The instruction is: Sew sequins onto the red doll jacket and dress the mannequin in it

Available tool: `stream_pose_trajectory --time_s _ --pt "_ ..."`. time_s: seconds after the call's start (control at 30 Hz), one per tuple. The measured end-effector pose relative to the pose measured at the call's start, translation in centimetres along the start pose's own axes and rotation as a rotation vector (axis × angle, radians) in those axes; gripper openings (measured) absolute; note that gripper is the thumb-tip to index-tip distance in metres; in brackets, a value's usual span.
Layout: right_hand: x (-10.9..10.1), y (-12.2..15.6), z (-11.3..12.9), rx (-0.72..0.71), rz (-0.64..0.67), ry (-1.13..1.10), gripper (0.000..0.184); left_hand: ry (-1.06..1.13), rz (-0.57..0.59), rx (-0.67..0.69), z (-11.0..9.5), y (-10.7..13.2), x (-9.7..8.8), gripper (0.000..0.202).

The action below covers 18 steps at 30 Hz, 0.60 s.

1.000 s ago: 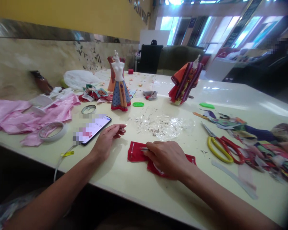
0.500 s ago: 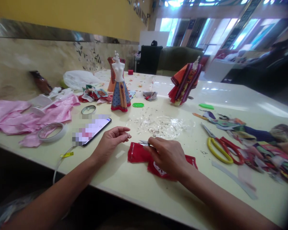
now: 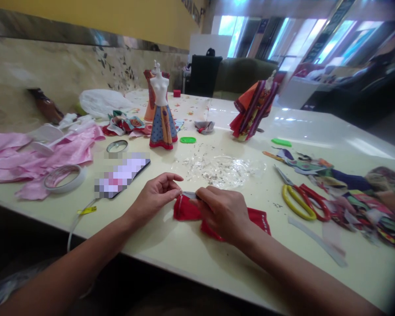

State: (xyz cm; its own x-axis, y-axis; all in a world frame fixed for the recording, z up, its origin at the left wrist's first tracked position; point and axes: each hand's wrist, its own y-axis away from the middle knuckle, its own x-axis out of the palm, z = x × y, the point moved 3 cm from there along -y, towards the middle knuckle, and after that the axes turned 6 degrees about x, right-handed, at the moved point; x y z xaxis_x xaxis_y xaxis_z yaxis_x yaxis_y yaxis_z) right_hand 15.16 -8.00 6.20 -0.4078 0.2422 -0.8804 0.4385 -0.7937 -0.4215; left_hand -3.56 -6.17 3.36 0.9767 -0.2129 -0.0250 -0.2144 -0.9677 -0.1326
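Pink cloth (image 3: 6, 151) lies in loose folds across the left of the frame, with a brown bottle (image 3: 46, 107) tipped beyond it at upper left. A roll of tape (image 3: 66, 188) sits on the edge of the cloth, and a phone (image 3: 121, 176) rests on the counter (image 3: 171, 259) to its right, a white cable (image 3: 73, 223) running down from it.

Left of centre, the left hand (image 3: 156, 195) is half curled. A tiny pale speck shows at its thumb tip; whether the fingers pinch it cannot be told. Above it, a white dress form (image 3: 163, 125) in a blue and orange skirt stands upright, a green case (image 3: 188, 140) just beside its hem.

Red cloth (image 3: 187, 210) lies flat at the centre, partly under the right hand (image 3: 225, 213), whose fingers close on a slim metal tool (image 3: 191, 195). The tool points left, its tip meeting the left thumb. Clear film (image 3: 230, 169) strewn with small bits spreads just beyond.

At upper right of centre another dress form (image 3: 255, 109) leans in orange and purple. Farther right are scissors (image 3: 292, 188) with yellow and red handles, near piled fabric scraps (image 3: 360, 199).
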Motion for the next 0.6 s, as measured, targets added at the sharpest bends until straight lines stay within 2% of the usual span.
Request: stream_pose_trajectory --time_s 0.2,0.6 --pt "0.55 0.01 0.04 -0.010 -0.019 0.020 0.030 0.050 0.031 0.006 -0.12 0.15 0.08 0.031" --pt "0.57 0.09 0.27 -0.006 -0.075 0.031 0.028 0.065 0.033 0.015 -0.18 0.21 0.10 0.026"
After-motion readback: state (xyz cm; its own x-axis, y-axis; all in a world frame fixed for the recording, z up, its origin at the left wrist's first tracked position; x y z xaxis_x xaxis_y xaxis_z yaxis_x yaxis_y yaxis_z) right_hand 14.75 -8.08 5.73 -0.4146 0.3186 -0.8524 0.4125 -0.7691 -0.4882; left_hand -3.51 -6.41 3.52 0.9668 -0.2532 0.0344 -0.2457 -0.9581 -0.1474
